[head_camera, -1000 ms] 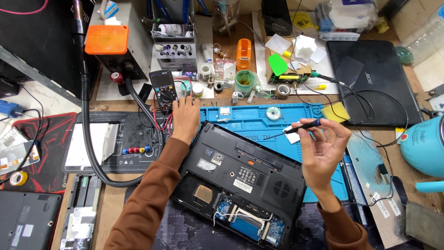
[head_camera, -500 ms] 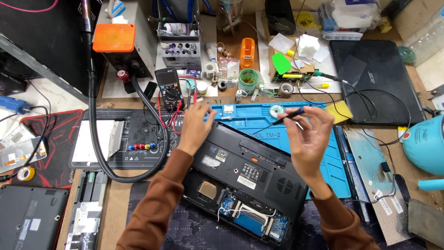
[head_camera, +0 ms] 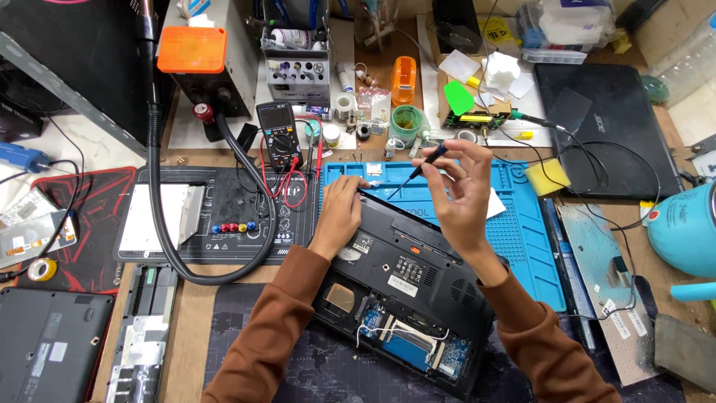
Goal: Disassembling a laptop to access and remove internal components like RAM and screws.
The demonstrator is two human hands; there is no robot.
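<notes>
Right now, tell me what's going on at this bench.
A person is working on an upturned black laptop that lies partly on a blue mat. The left hand presses on the laptop's far edge. The right hand holds a slim screwdriver, tip angled down toward that edge. A panel is off, exposing the boards inside.

A brown wooden table [head_camera: 190, 313] is holding everything. A blue mat [head_camera: 526, 231] is lying in the middle, with an open black laptop [head_camera: 406, 287] sitting partly on it. A black mat [head_camera: 224, 213] is lying at the left, and a closed laptop [head_camera: 604, 127] at the upper right.
</notes>
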